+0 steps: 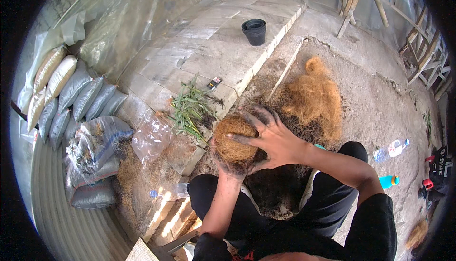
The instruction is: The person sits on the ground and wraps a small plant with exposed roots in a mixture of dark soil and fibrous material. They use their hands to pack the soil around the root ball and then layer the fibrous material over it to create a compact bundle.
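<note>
Coconut fibre, brown and wiry, is packed into a ball [233, 140] that I hold over my lap, above the dark soil heap [273, 192] between my knees. My left hand [231, 168] cups it from below, fingers curled around it; my right hand [273, 140] presses on top, fingers spread. Judged step: shaping the ball. The next move likely calls for firm, even squeezing. Loose fibre [316, 97] lies beside the paved ledge [209, 56].
</note>
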Demonstrator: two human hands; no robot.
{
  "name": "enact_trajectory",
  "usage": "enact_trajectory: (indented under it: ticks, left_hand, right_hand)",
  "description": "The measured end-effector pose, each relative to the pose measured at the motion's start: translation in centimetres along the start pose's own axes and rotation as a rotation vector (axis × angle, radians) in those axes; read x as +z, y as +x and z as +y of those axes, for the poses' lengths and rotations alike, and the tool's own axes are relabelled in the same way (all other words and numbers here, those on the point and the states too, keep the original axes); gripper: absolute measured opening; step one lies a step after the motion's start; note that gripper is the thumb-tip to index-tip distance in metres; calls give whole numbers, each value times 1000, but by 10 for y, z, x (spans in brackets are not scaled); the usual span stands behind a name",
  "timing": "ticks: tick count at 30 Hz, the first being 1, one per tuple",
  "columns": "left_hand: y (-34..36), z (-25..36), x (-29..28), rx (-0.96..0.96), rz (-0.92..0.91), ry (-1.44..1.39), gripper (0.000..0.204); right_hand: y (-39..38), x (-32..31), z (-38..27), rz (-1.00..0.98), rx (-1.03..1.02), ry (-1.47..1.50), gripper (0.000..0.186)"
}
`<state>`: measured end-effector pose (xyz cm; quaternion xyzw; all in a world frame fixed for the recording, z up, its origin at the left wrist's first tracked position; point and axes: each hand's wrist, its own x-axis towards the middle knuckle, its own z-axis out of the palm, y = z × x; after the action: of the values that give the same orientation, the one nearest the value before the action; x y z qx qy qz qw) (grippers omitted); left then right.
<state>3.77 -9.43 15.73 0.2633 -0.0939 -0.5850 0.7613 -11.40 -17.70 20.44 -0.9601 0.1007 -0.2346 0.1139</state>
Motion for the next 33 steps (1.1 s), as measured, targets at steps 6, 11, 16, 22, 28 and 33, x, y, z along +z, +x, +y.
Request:
enact_trajectory:
  ticks: [6, 11, 16, 22, 28, 33]
  left_hand:
    - [-2, -2, 7, -58, 19, -115, 46]
    - [-5, 0, 6, 22, -8, -40, 49]
    - [-10, 7, 22, 61, 24, -13, 44]
    - [-15, -10, 16, 352, 188, 415, 56]
    - [-23, -16, 21, 566, 137, 622, 58]
    - [-24, -19, 27, 494, 111, 598, 53]
  right_hand:
    - [-5, 0, 0, 52, 17, -38, 79]
    - [2, -4, -3, 201, 77, 101, 78]
    - [4, 10, -11, 430, 904, 1514, 67]
    - [0, -17, -26, 135, 951, 2119, 60]
    - [-12, -7, -28, 45, 986, 2015, 59]
    - [-27, 7, -19, 125, 1103, 1991, 84]
